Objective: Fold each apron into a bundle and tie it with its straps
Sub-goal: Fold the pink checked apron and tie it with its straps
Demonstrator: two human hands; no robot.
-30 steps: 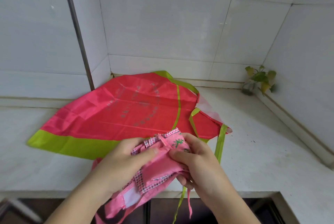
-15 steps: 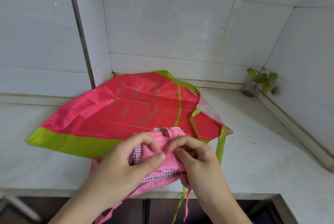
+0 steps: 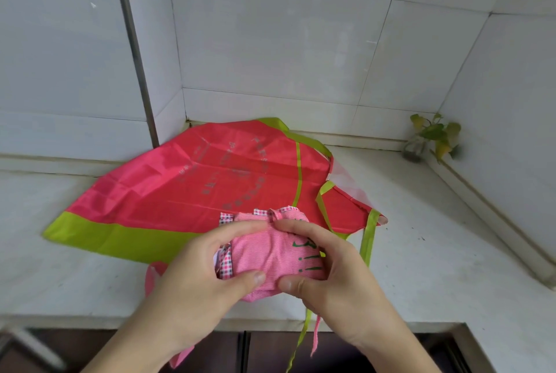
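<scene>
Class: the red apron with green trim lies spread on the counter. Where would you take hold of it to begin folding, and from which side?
Grip the broad green hem of the red apron at its left corner, coming from the counter's front edge: it lies flat, uncovered and nearest, away from the pink bundle.

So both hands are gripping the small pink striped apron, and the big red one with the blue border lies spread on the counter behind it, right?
Nearly: the border is lime green, not blue, as the head view shows. Both the left hand and the right hand do grip the pink striped apron, and the red apron lies spread on the counter behind it.

faded print on red apron (image 3: 192,189), unreadable
</scene>
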